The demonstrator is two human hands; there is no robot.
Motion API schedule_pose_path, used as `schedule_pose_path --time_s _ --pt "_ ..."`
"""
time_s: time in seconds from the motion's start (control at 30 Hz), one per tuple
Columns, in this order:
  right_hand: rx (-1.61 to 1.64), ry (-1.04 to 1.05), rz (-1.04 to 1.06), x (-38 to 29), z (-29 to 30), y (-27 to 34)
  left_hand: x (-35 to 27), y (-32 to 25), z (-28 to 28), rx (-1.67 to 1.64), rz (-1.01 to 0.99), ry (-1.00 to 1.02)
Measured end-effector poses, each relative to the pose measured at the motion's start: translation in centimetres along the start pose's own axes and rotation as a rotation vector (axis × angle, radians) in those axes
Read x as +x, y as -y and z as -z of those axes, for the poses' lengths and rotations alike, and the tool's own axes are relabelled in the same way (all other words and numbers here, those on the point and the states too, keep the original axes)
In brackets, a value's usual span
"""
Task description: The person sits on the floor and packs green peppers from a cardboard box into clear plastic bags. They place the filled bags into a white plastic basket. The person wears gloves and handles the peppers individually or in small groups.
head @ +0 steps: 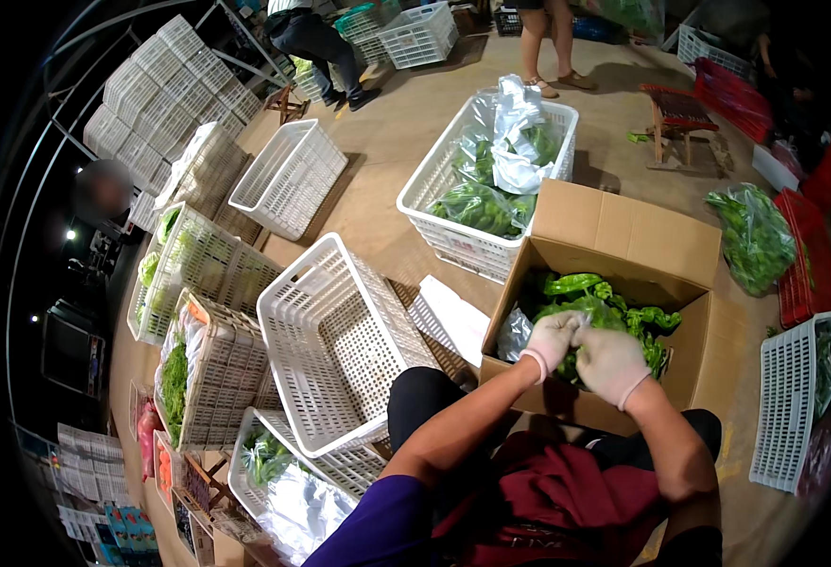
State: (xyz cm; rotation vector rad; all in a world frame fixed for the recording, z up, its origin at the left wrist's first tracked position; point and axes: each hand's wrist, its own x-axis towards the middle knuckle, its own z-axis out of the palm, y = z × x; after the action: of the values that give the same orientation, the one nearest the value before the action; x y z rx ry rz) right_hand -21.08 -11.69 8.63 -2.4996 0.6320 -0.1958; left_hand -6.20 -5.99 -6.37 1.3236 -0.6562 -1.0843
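A cardboard box [621,220], its far flap raised, stands between my knees. Glossy green peppers [573,283] lie inside it, some under clear film. My left hand [551,341], in a pale knitted glove, pinches the gathered top of a clear plastic bag [591,309] over the peppers. My right hand [610,360], gloved alike and slightly blurred, meets it there with curled fingers on the same plastic. Its fingertips are partly hidden. More crumpled clear plastic [515,333] shows at the box's left inner wall.
Beyond the box stands a white plastic crate [451,230] of bagged greens. Another white crate [344,425] tilts by my left knee. A bag of green vegetables [752,241] lies right, near a red crate [798,262]. A folding stool [678,117] and two standing people are farther off.
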Motion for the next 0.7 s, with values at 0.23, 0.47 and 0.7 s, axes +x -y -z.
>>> schedule_pose_path --time_s 0.23,0.47,0.7 --pt "0.003 -0.056 0.269 1.9 -1.0 -1.4 1.1 0.2 -0.1 0.562 -0.333 0.022" --pt "-0.019 -0.032 0.195 1.9 0.4 -2.0 1.9 1.6 0.0 0.862 -0.438 0.257" --pt "-0.017 -0.137 0.238 2.8 0.2 -2.6 0.9 1.3 0.4 0.731 -0.291 0.259"
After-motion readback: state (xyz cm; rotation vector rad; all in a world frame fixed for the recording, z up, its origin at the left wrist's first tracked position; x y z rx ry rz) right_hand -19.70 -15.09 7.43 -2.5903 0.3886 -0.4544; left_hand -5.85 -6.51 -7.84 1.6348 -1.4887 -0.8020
